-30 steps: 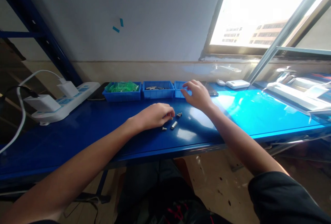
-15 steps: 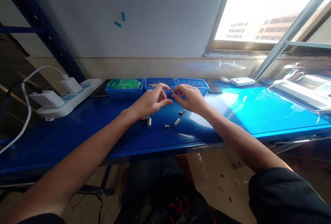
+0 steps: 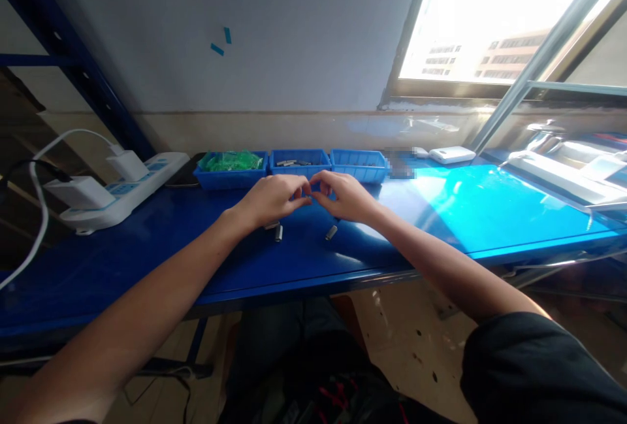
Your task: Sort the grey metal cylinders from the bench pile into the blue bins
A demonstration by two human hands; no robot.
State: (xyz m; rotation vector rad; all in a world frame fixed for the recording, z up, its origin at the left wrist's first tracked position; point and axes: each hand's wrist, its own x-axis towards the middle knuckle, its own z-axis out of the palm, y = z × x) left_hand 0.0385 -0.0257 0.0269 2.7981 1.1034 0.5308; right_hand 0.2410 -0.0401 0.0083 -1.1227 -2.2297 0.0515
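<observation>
Left hand (image 3: 272, 198), right hand (image 3: 345, 196), small metal cylinders (image 3: 279, 233)

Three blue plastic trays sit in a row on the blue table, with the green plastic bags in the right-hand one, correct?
No. The head view shows the green plastic bags in the left-hand blue plastic tray of the three in a row on the blue table.
</observation>
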